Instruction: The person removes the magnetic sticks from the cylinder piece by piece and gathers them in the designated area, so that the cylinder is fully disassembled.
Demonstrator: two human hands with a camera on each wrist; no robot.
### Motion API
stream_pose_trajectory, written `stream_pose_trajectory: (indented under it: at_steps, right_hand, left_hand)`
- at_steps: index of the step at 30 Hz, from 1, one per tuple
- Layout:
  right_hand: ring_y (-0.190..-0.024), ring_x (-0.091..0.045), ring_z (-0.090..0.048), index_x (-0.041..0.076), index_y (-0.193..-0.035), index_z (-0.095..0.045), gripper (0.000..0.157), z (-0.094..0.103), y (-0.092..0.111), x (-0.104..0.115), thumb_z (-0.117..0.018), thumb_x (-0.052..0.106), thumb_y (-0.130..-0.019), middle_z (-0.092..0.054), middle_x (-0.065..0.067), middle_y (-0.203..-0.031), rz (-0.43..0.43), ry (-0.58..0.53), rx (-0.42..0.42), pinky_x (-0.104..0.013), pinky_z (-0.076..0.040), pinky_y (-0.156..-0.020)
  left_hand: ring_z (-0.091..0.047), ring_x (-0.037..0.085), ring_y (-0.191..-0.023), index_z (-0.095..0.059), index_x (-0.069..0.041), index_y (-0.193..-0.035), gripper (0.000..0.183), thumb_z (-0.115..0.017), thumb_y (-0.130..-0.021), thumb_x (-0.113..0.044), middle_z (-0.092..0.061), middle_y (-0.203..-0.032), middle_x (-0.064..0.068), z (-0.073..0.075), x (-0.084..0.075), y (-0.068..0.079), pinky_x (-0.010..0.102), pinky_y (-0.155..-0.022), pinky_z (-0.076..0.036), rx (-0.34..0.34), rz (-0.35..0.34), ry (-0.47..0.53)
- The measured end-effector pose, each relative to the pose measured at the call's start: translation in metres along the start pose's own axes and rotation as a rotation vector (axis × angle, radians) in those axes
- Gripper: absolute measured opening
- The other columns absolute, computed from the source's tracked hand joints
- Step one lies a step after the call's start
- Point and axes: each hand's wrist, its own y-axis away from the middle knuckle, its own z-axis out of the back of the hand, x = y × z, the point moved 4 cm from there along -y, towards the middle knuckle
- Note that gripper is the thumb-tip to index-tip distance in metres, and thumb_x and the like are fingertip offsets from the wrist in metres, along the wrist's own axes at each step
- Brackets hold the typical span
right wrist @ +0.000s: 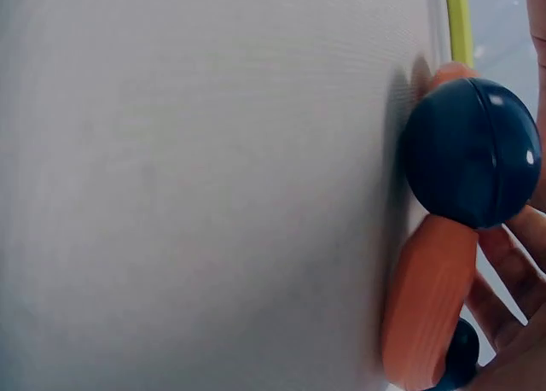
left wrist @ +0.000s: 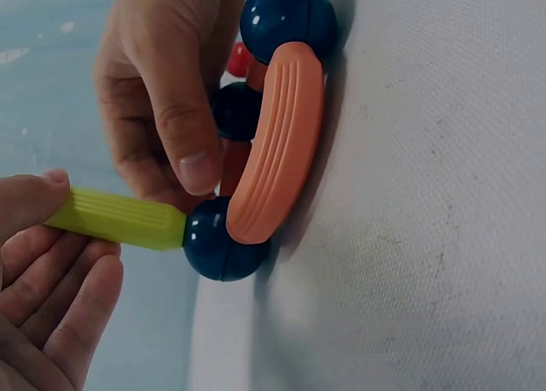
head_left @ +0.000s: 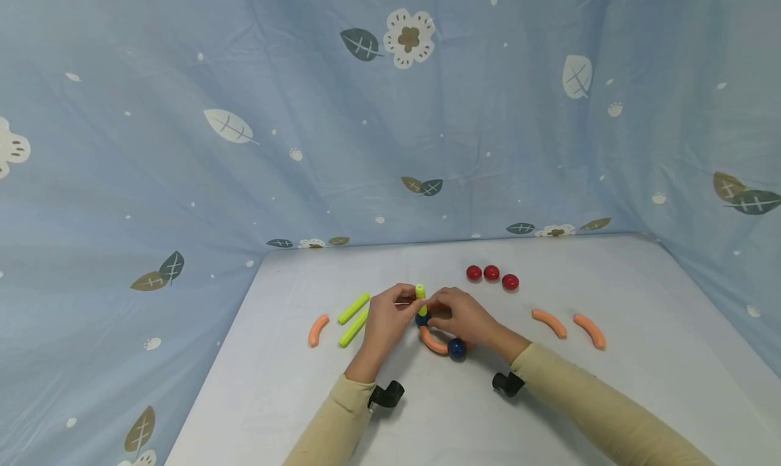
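My left hand (head_left: 388, 318) pinches a yellow-green stick (left wrist: 119, 218) between thumb and fingers. That stick stands upright, its lower end against a blue ball (left wrist: 223, 242). The thumb and curled fingers of my right hand (head_left: 466, 317) grip around this same ball, beside the stick's foot. A curved orange stick (head_left: 433, 342) joins it to a second blue ball (head_left: 457, 348) closer to me. In the left wrist view a third blue ball (left wrist: 235, 109) and more orange pieces show behind, partly hidden by the right hand. The joined pieces lie on the white table.
Two loose yellow-green sticks (head_left: 354, 308) and a curved orange stick (head_left: 318, 330) lie left of my hands. Three red balls (head_left: 491, 273) sit farther back. Two more curved orange sticks (head_left: 549, 323) are at the right. A patterned blue curtain (head_left: 390, 127) hangs behind the table (head_left: 281, 398).
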Motion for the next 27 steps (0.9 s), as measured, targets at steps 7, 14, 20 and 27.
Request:
stream_pose_trajectory:
  at_steps: [7,14,20,27]
  right_hand:
    - [-0.104,-0.016,-0.061,0.015,-0.109,-0.074,0.023,-0.003,0.0,0.002,-0.082,0.021,-0.088,-0.067,0.003,-0.113,0.029,0.03,-0.05,-0.038,-0.054,-0.091]
    - [-0.103,-0.013,-0.062,0.017,-0.106,-0.074,0.022,-0.006,-0.002,0.001,-0.083,0.022,-0.087,-0.066,0.005,-0.111,0.003,0.056,-0.06,-0.035,-0.055,-0.09]
    - [-0.103,-0.013,-0.063,0.017,-0.106,-0.074,0.021,-0.005,-0.002,0.003,-0.083,0.022,-0.087,-0.065,0.005,-0.111,0.0,0.056,-0.05,-0.034,-0.056,-0.088]
    - [-0.103,-0.013,-0.063,0.017,-0.106,-0.075,0.021,-0.006,-0.002,0.002,-0.083,0.023,-0.087,-0.065,0.006,-0.112,0.009,0.064,-0.049,-0.034,-0.056,-0.088]
  left_hand:
    - [-0.07,0.018,-0.102,-0.073,-0.014,-0.112,0.021,-0.078,-0.092,-0.021,-0.073,-0.106,0.001,-0.003,0.003,0.001,0.021,-0.082,-0.058,0.024,0.002,0.001]
    - [-0.07,0.015,-0.099,-0.072,-0.015,-0.11,0.02,-0.078,-0.092,-0.019,-0.073,-0.105,-0.001,-0.008,0.013,0.004,0.02,-0.081,-0.057,0.048,0.008,-0.042]
    - [-0.07,0.015,-0.098,-0.072,-0.014,-0.109,0.019,-0.078,-0.091,-0.017,-0.074,-0.104,-0.001,-0.007,0.013,0.004,0.02,-0.081,-0.057,0.044,-0.007,-0.07]
    - [-0.071,0.016,-0.096,-0.071,-0.011,-0.107,0.019,-0.08,-0.09,-0.015,-0.074,-0.101,0.002,-0.008,0.012,0.005,0.023,-0.08,-0.058,0.023,-0.051,-0.111]
